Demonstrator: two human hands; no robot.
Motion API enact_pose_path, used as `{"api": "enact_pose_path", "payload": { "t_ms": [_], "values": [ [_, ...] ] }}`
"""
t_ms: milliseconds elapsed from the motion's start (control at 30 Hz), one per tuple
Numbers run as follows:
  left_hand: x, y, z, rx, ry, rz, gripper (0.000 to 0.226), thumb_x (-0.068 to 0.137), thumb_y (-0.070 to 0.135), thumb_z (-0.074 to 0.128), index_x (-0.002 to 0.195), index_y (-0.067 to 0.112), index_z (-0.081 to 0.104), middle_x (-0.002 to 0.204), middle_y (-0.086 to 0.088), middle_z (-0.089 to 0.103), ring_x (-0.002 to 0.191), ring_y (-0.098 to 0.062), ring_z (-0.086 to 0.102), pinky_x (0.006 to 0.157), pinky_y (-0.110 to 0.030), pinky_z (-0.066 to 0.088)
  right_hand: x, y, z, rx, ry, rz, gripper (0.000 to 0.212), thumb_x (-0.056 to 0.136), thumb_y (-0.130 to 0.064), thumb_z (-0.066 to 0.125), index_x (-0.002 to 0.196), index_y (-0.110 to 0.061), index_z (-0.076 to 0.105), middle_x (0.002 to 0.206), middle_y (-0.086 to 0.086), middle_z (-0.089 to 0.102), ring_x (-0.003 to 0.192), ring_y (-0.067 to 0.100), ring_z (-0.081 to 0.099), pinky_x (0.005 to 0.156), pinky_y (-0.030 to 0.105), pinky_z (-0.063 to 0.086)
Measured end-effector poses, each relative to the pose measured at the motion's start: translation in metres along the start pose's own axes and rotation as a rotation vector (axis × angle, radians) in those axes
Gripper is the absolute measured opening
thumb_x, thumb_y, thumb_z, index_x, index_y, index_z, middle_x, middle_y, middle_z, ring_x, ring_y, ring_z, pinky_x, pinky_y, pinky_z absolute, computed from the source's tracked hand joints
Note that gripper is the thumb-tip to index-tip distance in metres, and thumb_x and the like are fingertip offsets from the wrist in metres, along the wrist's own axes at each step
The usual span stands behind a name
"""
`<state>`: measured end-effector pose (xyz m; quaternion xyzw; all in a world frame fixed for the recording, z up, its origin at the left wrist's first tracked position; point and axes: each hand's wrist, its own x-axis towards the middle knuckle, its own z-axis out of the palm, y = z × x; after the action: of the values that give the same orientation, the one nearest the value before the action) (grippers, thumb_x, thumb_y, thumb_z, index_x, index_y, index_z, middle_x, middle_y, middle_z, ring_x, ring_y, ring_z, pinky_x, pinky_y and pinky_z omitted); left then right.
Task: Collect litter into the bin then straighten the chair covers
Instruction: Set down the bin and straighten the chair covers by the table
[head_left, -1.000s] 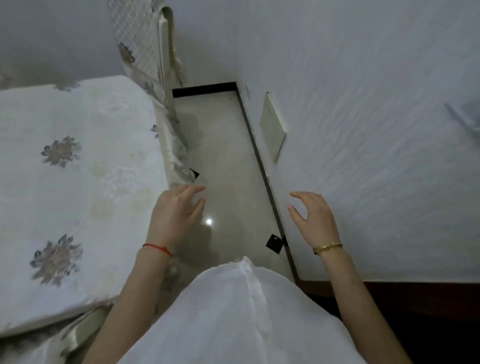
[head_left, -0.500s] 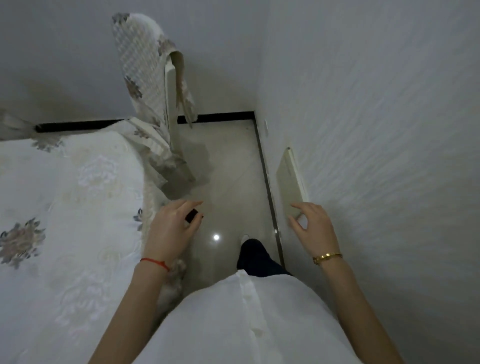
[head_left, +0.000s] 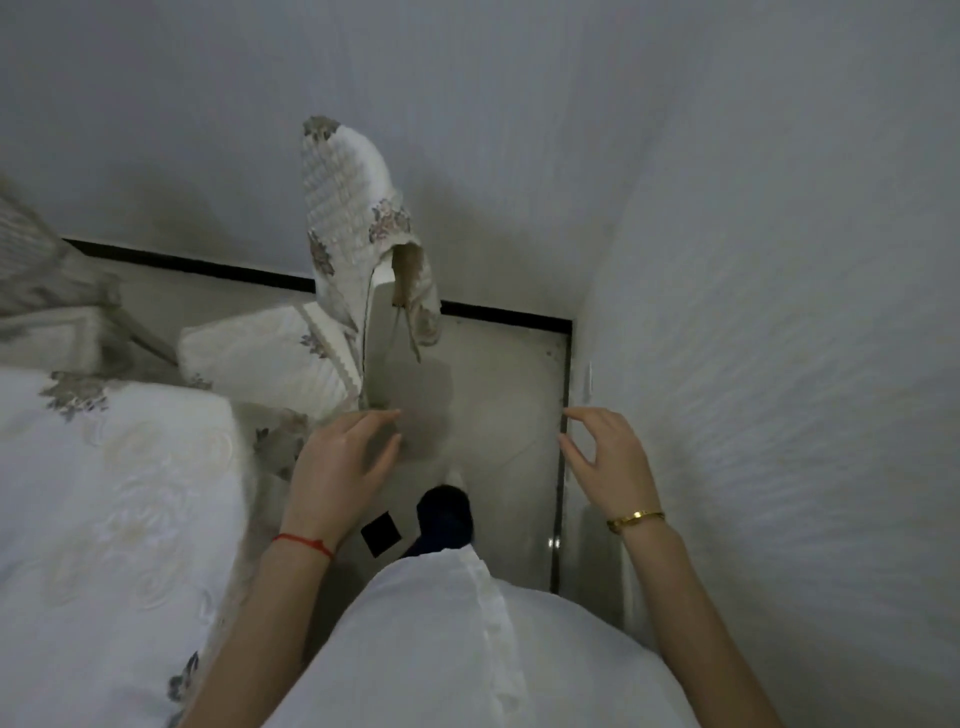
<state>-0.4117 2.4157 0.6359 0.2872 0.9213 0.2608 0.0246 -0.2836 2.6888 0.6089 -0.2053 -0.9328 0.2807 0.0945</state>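
Note:
A chair stands ahead at the table's far corner, its back wrapped in a white quilted floral cover (head_left: 348, 208) that hangs crooked, one flap (head_left: 421, 296) folded out with ties dangling. Its seat cushion (head_left: 270, 353) wears the same fabric. My left hand (head_left: 340, 467), red thread at the wrist, hovers just short of the chair, fingers relaxed, holding nothing. My right hand (head_left: 610, 462), with a gold bracelet, is raised beside the wall, fingers loosely curved and empty. No bin or litter is in view.
A table under a white floral cloth (head_left: 104, 519) fills the left. A textured white wall (head_left: 779, 364) closes the right, leaving a narrow strip of pale floor (head_left: 498, 395) with a black skirting. A second covered chair (head_left: 47, 291) shows at the far left. My dark shoe (head_left: 447, 514) is on the floor.
I have walked forward along the gap between table and wall. The covered chair has come much closer, and both empty hands have stayed raised in front of me.

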Motion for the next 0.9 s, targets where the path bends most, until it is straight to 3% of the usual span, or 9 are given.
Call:
{"api": "enact_pose_path", "payload": {
  "t_ms": [167,300,467,700,900],
  "values": [
    [0.111,-0.016,0.012,0.021,0.083,-0.069,0.028,0.089,0.021,0.066,0.117,0.016,0.068,0.104,-0.006,0.07,0.089,-0.023,0.064,0.08,-0.032,0.049,0.111,0.022,0.011,0.019,-0.052,-0.005,0.031,0.09,-0.023,0.062,0.119,-0.014,0.061,0.114,0.005,0.064,0.109,0.018,0.053,0.094,0.021,0.037],
    [0.212,-0.025,0.006,0.035,0.199,-0.093,0.027,0.089,0.023,0.066,0.115,0.019,0.069,0.104,-0.004,0.07,0.088,-0.022,0.063,0.075,-0.028,0.047,0.234,0.019,0.002,0.017,-0.033,-0.082,0.029,0.09,-0.022,0.062,0.117,-0.012,0.062,0.112,0.006,0.064,0.108,0.021,0.055,0.094,0.027,0.043],
    [0.318,-0.034,-0.008,0.059,0.313,-0.132,0.026,0.09,0.026,0.066,0.115,0.02,0.069,0.108,0.001,0.07,0.096,-0.014,0.061,0.083,-0.019,0.042,0.378,0.002,0.001,0.024,-0.046,-0.196,0.03,0.091,-0.026,0.061,0.119,-0.016,0.061,0.113,0.001,0.064,0.108,0.016,0.055,0.093,0.022,0.039],
    [0.396,-0.053,0.001,0.101,0.371,-0.337,0.027,0.088,0.027,0.068,0.114,0.02,0.069,0.106,0.0,0.071,0.091,-0.019,0.065,0.081,-0.033,0.051,0.518,-0.008,0.038,0.063,-0.282,-0.371,0.03,0.09,-0.026,0.062,0.119,-0.017,0.061,0.115,0.001,0.064,0.109,0.017,0.056,0.095,0.022,0.037],
    [0.44,-0.049,0.021,0.121,0.552,-0.626,0.028,0.087,0.027,0.069,0.113,0.016,0.069,0.106,-0.002,0.072,0.094,-0.021,0.066,0.08,-0.039,0.054,0.644,-0.039,0.059,0.067,-0.504,-0.701,0.029,0.09,-0.02,0.063,0.117,-0.01,0.062,0.111,0.007,0.065,0.105,0.023,0.058,0.094,0.028,0.044]
  ]
}}
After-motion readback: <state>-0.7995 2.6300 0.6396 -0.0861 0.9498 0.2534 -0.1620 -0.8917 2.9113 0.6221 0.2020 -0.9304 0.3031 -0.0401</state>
